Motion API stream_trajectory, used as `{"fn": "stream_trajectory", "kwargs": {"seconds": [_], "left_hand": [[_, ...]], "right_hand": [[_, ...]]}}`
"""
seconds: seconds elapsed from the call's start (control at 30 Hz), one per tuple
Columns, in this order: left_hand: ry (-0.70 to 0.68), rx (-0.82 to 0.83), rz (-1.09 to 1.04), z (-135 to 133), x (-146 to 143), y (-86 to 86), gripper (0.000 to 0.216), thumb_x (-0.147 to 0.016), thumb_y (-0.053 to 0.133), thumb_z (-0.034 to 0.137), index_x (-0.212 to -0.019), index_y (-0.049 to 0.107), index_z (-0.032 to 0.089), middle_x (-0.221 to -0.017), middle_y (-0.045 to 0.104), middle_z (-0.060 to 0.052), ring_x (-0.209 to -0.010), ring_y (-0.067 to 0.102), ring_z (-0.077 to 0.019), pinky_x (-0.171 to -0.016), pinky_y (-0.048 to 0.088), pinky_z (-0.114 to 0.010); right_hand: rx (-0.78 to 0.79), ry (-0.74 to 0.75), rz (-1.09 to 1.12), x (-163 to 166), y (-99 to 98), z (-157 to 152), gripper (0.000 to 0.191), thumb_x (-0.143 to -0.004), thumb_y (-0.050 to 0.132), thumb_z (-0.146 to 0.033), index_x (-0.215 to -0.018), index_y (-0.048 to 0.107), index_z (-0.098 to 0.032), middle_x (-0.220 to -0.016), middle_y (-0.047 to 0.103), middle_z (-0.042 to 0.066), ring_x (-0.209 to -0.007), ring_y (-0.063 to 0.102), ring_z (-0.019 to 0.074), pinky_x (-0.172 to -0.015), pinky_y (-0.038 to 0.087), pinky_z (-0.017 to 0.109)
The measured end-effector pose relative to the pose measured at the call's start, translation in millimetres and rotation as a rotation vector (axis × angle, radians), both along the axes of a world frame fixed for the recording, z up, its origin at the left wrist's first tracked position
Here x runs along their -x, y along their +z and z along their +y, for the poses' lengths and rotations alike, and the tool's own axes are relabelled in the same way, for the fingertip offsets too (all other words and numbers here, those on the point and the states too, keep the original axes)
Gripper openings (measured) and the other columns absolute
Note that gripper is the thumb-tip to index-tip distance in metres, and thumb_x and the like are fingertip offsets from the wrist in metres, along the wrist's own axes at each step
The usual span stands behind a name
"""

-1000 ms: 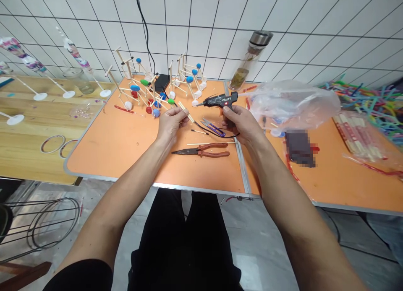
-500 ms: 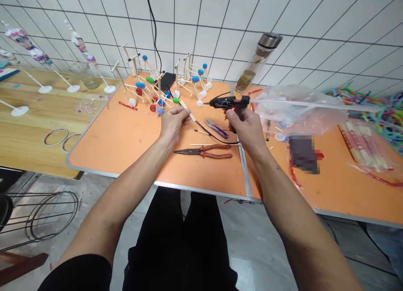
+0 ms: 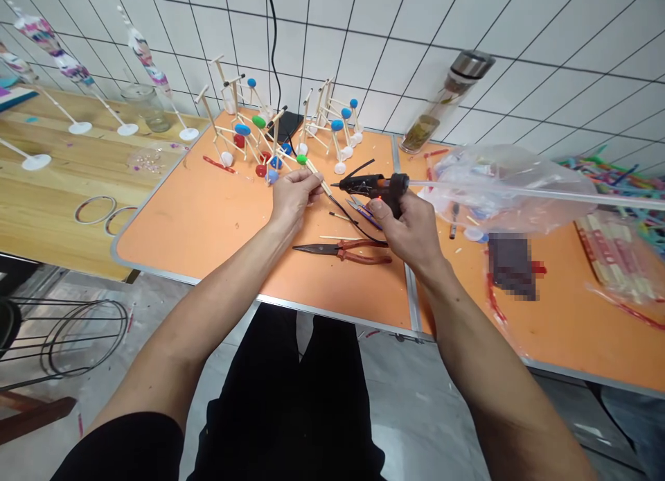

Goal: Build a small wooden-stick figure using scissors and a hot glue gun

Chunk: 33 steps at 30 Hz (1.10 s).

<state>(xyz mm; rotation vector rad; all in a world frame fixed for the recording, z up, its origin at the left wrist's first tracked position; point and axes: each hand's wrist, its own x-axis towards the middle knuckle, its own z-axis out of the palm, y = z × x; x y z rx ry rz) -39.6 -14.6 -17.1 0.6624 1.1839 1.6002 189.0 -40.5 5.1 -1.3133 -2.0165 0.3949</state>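
Pale wooden sticks [image 3: 318,179] are pinched between the thumb and fingers of the left hand [image 3: 294,195], slanting past the fingertips with their lower ends toward the other hand. The right hand [image 3: 413,228] has its fingers wrapped around the grip of a black glue gun [image 3: 370,186]; the nozzle points left, right by the sticks, though I can't make out whether it touches them. A long clear glue stick [image 3: 509,193] runs out of the gun's back, off to the right. Both forearms reach forward over the front edge of the orange counter [image 3: 208,235], angled inward so that the hands face each other just above it. Below them lie long-nosed pliers [image 3: 346,251] with brown-red handles, and just beyond, purple-handled snips [image 3: 366,214] partly hidden by the right hand. Over to the right a packet of sticks [image 3: 618,256] lies in plastic, near a crumpled clear bag [image 3: 514,183]. Past the left hand stands a cluster of small stick frames [image 3: 249,134] with blue, green, red and white discs. Farther back, a glass bottle [image 3: 447,103] of leaves in liquid stands close to the white tiled wall [image 3: 358,27].
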Motion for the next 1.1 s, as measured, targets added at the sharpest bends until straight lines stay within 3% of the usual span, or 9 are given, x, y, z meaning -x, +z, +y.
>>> {"fn": "stream_trajectory", "kwargs": {"seconds": [0.1,0.27,0.4,0.57,0.73,0.9,1.1], "left_hand": [[-0.006,-0.006,0.007,0,0,0.2,0.029,-0.080,0.097,0.021,-0.068,0.071,0.018,-0.065,0.071,0.000,-0.058,0.066,-0.0101,-0.054,0.044,-0.021],[-0.038,-0.023,0.022,1,3,-0.9,0.024,-0.082,0.094,0.022,-0.070,0.074,0.018,-0.063,0.071,-0.001,-0.054,0.060,-0.0091,-0.052,0.041,-0.022],[-0.066,-0.037,0.024,0,6,-1.0,0.028,-0.076,0.100,0.025,-0.071,0.074,0.018,-0.068,0.072,-0.002,-0.062,0.066,-0.0115,-0.055,0.044,-0.022],[-0.085,-0.035,0.025,-2,5,2.2,0.030,-0.072,0.102,0.026,-0.071,0.074,0.019,-0.071,0.073,-0.002,-0.068,0.069,-0.0139,-0.059,0.047,-0.023],[-0.155,-0.011,0.033,-5,6,7.1,0.030,-0.066,0.105,0.027,-0.074,0.077,0.018,-0.075,0.077,-0.003,-0.071,0.071,-0.0144,-0.063,0.048,-0.024],[-0.307,0.032,0.005,-4,13,10.2,0.038,-0.057,0.108,0.030,-0.080,0.080,0.018,-0.097,0.087,-0.009,-0.081,0.074,-0.0164,-0.072,0.052,-0.026],[-0.501,0.075,-0.037,-5,14,11.4,0.040,-0.058,0.108,0.031,-0.085,0.082,0.016,-0.113,0.088,-0.014,-0.097,0.080,-0.0232,-0.087,0.056,-0.035]], "right_hand": [[-0.001,0.009,-0.011,1,-0.5,-1,0.067,-0.107,0.052,-0.076,-0.129,0.083,-0.021,-0.096,0.079,0.010,-0.087,0.071,0.0302,-0.086,0.057,0.044],[0.035,-0.052,0.004,-3,4.0,1,0.069,-0.102,0.057,-0.085,-0.113,0.084,-0.023,-0.086,0.075,0.009,-0.082,0.070,0.0294,-0.078,0.057,0.043],[0.116,-0.045,0.228,-11,0.1,17,0.068,-0.091,0.069,-0.090,-0.102,0.077,-0.024,-0.093,0.080,0.009,-0.078,0.069,0.0251,-0.071,0.056,0.039],[0.372,-0.039,0.512,-22,-17.9,46,0.074,-0.069,0.084,-0.091,-0.101,0.066,-0.028,-0.101,0.082,0.008,-0.067,0.060,0.0186,-0.058,0.045,0.031],[0.406,0.044,0.526,-30,-18.9,51,0.072,-0.071,0.088,-0.083,-0.110,0.070,-0.026,-0.103,0.084,0.007,-0.068,0.062,0.0170,-0.060,0.047,0.030],[0.444,0.177,0.461,-39,-9.0,45,0.067,-0.075,0.097,-0.073,-0.120,0.080,-0.026,-0.104,0.086,0.006,-0.084,0.075,0.0220,-0.063,0.054,0.030],[0.477,0.295,0.414,-36,0.0,38,0.057,-0.074,0.102,-0.063,-0.114,0.086,-0.025,-0.112,0.088,0.006,-0.100,0.081,0.0260,-0.086,0.066,0.036]]}}
